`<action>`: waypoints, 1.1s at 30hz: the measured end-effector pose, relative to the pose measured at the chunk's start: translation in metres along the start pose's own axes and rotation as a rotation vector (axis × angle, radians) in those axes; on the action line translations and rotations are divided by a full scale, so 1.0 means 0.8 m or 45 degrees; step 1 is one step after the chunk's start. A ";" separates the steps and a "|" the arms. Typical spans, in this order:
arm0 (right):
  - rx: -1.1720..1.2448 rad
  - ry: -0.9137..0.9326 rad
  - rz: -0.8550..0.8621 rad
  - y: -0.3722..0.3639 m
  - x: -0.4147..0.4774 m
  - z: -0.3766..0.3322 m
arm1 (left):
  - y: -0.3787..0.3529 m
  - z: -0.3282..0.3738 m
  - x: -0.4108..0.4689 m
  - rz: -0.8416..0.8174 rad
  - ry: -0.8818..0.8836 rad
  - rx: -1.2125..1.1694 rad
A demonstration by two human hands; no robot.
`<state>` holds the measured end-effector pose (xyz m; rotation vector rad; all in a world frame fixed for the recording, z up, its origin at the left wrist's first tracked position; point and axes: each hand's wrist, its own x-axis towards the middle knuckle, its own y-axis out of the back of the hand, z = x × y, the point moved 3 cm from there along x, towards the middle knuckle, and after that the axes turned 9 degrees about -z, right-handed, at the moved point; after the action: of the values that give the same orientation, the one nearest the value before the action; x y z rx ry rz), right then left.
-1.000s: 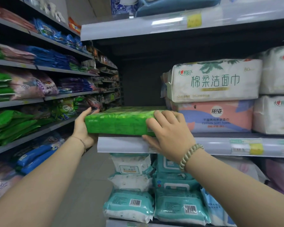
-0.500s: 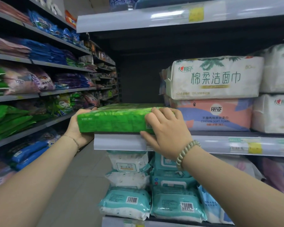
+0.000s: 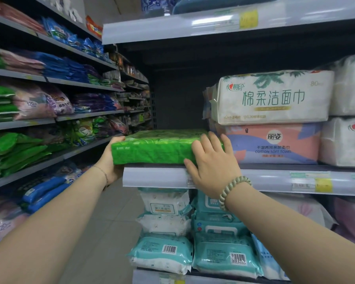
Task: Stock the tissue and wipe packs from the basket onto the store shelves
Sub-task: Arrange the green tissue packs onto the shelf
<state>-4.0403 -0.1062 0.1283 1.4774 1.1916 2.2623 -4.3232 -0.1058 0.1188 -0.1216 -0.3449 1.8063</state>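
Head view: a person's 2 bare arms reach up to a store shelf at the right of an aisle.
Task item: green pack lies flat on this shelf, its left end overhanging the shelf's left end, its right end just beside the pink pack.
Change in pack: it overhangs the left end less than 0.5 s ago and sits closer to the pink pack.
Right hand: fingers were bent over the pack's near right corner; they now lie straighter and spread, pressed on that corner, thumb along the lower front edge.
Left hand: as before, cups the pack's left end, thumb hooked over the top edge; the other fingers are hidden.
Wrists: bead bracelet on the right, thin chain on the left.
White pack: stacked on the pink one, reads "心相印", "棉柔洁面巾" and "80".
Pink pack text: "丽姿", "COTTON SOFT TOWEL", a handwritten "8".
Lower shelf: teal and white wipe packs with barcodes; label text too small to read.
Shelf rail: yellow tag, print blurred.
Left aisle: pink bag marked "120".
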 end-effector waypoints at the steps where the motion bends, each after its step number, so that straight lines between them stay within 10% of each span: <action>1: -0.002 -0.001 0.001 0.000 0.000 -0.002 | 0.003 0.001 0.000 0.008 0.041 0.031; 12: -0.015 0.048 0.106 0.008 -0.001 -0.015 | 0.010 0.005 0.006 0.122 0.261 0.178; 19: -0.136 0.311 0.225 0.021 -0.003 -0.039 | 0.028 0.022 -0.005 0.788 -0.355 0.765; 33: -0.085 0.305 -0.022 0.021 -0.016 -0.061 | 0.022 0.018 -0.001 0.609 -0.529 1.470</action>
<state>-4.0706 -0.1495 0.1226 1.1940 1.1703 2.4958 -4.3434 -0.1129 0.1268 1.0608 0.5189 2.2306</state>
